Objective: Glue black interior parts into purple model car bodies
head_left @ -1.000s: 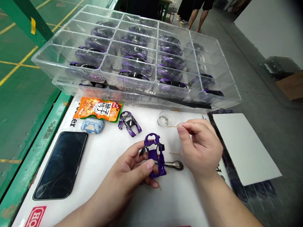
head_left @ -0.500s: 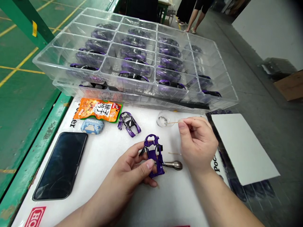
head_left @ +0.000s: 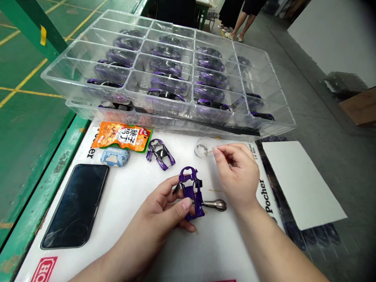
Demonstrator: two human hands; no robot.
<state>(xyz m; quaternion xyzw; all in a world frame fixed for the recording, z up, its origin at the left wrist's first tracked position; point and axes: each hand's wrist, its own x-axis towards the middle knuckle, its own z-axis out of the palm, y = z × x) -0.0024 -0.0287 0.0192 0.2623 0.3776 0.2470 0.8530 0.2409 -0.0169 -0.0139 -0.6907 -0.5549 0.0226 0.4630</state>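
Observation:
My left hand grips a purple model car body between thumb and fingers, above the white work surface. My right hand pinches a thin wooden toothpick, whose tip is over or inside a small clear cup; contact with the cup is hard to tell. Under the car body lies a metal-handled tool, its other end hidden by the body and my left hand. A second thin stick rests on the surface near my right wrist. Another purple and black car body lies behind my left hand.
A stack of clear compartment trays with several purple car bodies spans the back. At left are a phone, a blue case and an orange snack packet. A white board lies at right. People's legs show far behind.
My right hand has moved left with the toothpick, closer to the small clear cup. My left hand and the car body have stayed in place.

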